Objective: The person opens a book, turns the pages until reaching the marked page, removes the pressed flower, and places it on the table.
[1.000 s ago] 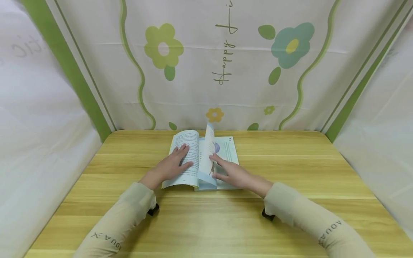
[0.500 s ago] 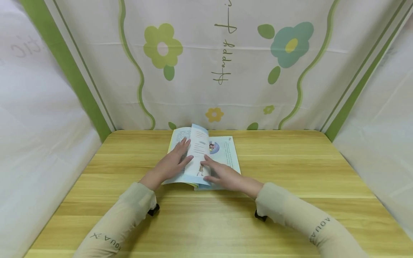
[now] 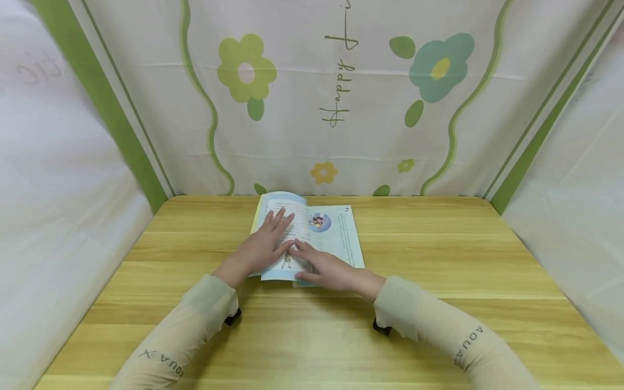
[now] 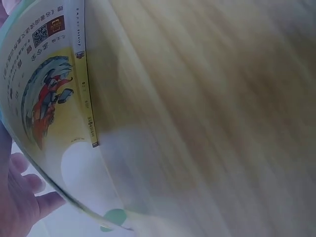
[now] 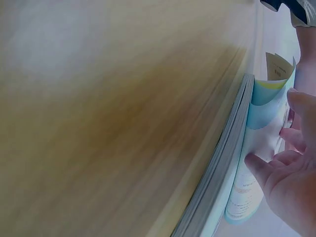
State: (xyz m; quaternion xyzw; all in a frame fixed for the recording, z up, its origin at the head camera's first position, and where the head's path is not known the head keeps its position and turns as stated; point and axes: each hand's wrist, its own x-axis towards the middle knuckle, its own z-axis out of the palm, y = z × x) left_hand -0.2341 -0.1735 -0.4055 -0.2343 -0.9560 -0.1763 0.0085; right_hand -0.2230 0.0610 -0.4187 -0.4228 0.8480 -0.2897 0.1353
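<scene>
A paperback book lies spread on the table, a round cartoon picture on its right page. My left hand rests on the left-hand pages with its fingers spread. Just beside it, my right hand touches the turned leaf with extended fingers, its fingertips near the left thumb. That leaf bows upward near the middle of the book. In the left wrist view, the bent cover shows a red-clad figure and a QR code. The right wrist view shows the page edges and the curved leaf beside my thumb.
The wooden table extends around the book on all sides. Behind it hangs a white curtain with printed flowers, and more white cloth encloses the left and right sides. Black wrist straps show below the sleeves.
My right hand has moved left, carrying the leaf from upright over onto the left-hand pages. The round picture on the right page is now uncovered. My left hand has stayed nearly in place.
</scene>
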